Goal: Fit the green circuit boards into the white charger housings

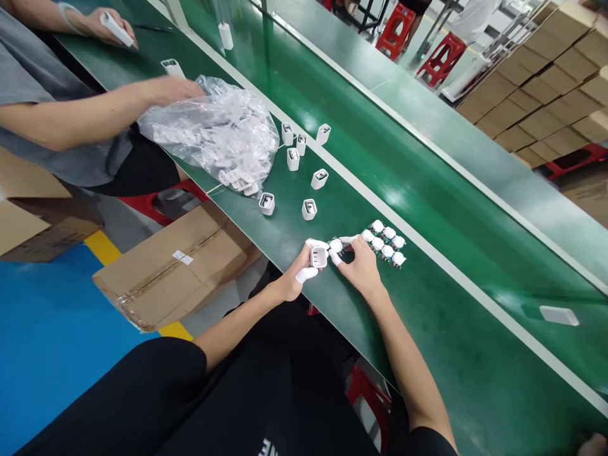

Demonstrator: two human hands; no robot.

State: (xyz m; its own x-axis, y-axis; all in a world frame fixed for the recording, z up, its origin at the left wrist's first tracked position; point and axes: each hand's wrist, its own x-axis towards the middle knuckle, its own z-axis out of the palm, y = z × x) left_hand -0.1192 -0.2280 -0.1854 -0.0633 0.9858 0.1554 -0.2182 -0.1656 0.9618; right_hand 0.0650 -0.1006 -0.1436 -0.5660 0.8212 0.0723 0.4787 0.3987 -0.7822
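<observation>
My left hand (pixel 297 273), with white covers on some fingertips, is closed around a white plastic housing (pixel 318 256). The housing's open end faces up toward me, with slots visible inside. Close on its right, my right hand (pixel 358 263), also in white finger covers, pinches a small circuit board with a white top (pixel 336 246). Board and housing are apart or barely touching; I cannot tell which. Just beyond my right hand, several similar circuit boards (pixel 387 244) lie grouped in rows. Farther left stand several white housings (pixel 309 209) with parts visible inside.
A clear plastic bag (pixel 223 133) full of white pieces lies on the green table (pixel 456 342). A co-worker's hand (pixel 175 90) reaches to it; their other hand (pixel 111 28) holds a white housing. One white piece (pixel 559 315) lies at right. A cardboard box (pixel 175 272) stands below the table edge.
</observation>
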